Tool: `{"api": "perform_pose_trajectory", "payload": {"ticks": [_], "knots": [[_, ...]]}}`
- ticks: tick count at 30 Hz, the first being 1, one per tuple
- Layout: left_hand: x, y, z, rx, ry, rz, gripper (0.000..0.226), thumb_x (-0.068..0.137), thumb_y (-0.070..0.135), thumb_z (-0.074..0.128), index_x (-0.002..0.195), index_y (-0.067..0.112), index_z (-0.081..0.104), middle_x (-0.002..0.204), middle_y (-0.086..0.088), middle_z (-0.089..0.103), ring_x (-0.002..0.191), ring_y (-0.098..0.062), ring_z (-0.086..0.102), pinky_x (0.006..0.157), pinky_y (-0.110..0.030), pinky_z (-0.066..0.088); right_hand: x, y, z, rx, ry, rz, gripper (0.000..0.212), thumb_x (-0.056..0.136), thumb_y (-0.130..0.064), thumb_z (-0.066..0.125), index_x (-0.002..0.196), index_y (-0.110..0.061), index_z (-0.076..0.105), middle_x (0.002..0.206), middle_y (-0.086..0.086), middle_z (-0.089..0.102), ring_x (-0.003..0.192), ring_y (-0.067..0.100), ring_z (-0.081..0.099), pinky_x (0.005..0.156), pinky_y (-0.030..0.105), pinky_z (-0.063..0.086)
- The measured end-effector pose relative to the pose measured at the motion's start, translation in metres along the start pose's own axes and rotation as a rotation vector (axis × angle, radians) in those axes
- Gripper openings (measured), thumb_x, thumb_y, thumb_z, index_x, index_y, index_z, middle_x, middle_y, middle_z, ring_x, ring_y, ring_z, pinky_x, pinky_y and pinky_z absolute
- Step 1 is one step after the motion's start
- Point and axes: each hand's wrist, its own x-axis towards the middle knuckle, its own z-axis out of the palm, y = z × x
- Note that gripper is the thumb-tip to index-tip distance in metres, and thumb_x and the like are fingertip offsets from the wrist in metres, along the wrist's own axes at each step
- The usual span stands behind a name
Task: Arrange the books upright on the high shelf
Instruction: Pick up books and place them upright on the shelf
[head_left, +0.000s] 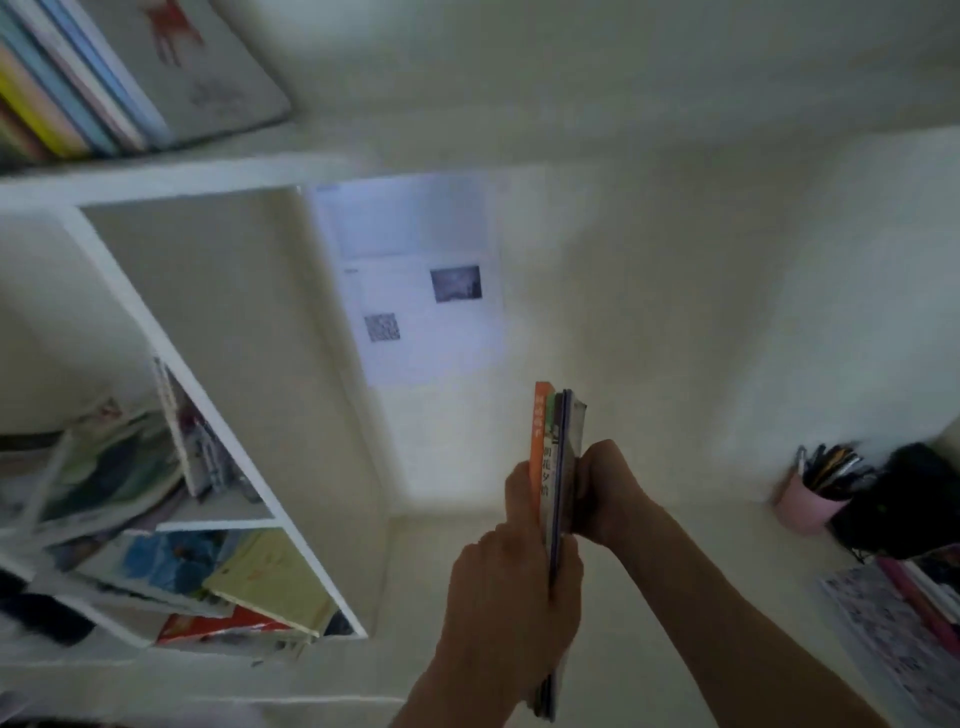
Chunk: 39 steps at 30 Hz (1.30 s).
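Held thing: a thin stack of books (558, 467), spines towards the camera, an orange spine on the left and darker ones to its right
Left hand (511, 582): fingers curled round the lower half of the stack from its left face, clamped on it
Right hand (605, 491): presses and grips the right face of the stack a little higher up, so the books are squeezed between the two hands
Where the stack is: in the air in front of the cream wall, right of the white bookcase (218, 415) and touching no shelf
Long axis: nearly upright, the top end leaning slightly to the right, the lower end running down past the left wrist
High shelf (171, 179): the top board of the bookcase, at the upper left of the view, well apart from the stack
Books already there (78, 93): a row stands on the board's left part, leaning, with a grey cover at its right end
Bearing for the move: the target lies up and to the left of the grip, so the left hand is on the nearer side; judged from this, the stack needs lifting and carrying leftwards with its axis kept as it is
Likely slot: the bare stretch of board right of the grey cover, by its right end
Risk: the thin books may splay or slip once one hand lets go
Blur: the frame is smeared, so titles cannot be read
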Motion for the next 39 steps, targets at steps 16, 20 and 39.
{"api": "perform_pose_trajectory", "payload": {"ticks": [16, 20, 39], "knots": [[-0.036, 0.058, -0.242, -0.169, 0.351, 0.234, 0.051, 0.096, 0.046, 0.050, 0.136, 0.017, 0.037, 0.091, 0.012, 0.065, 0.065, 0.005, 0.063, 0.069, -0.006, 0.046, -0.201, -0.063, 0.169, -0.099, -0.283, -0.438, 0.034, 0.067, -0.010, 0.028, 0.042, -0.009, 0.052, 0.056, 0.010, 0.053, 0.059, 0.028, 0.053, 0.062, 0.032, 0.038], [-0.024, 0.083, -0.272, -0.232, 0.373, 0.191, 0.062, 0.092, 0.036, 0.066, 0.140, 0.033, 0.027, 0.089, 0.016, 0.061, 0.064, 0.014, 0.060, 0.061, 0.002, 0.040, -0.218, -0.095, 0.199, -0.115, -0.267, -0.551, 0.016, 0.057, -0.007, 0.029, 0.060, -0.021, 0.022, 0.058, 0.009, 0.038, 0.049, 0.028, 0.046, 0.047, 0.029, 0.037], [0.155, 0.029, -0.326, -0.039, 0.869, 0.321, 0.045, 0.101, 0.041, 0.058, 0.137, 0.026, 0.035, 0.111, 0.006, 0.060, 0.072, -0.006, 0.064, 0.050, -0.004, 0.042, -0.160, -0.182, 0.323, -0.597, -0.172, -1.029, 0.037, 0.096, -0.055, 0.057, 0.124, -0.032, 0.055, 0.095, -0.001, 0.070, 0.079, 0.013, 0.071, 0.065, 0.030, 0.058]]}}
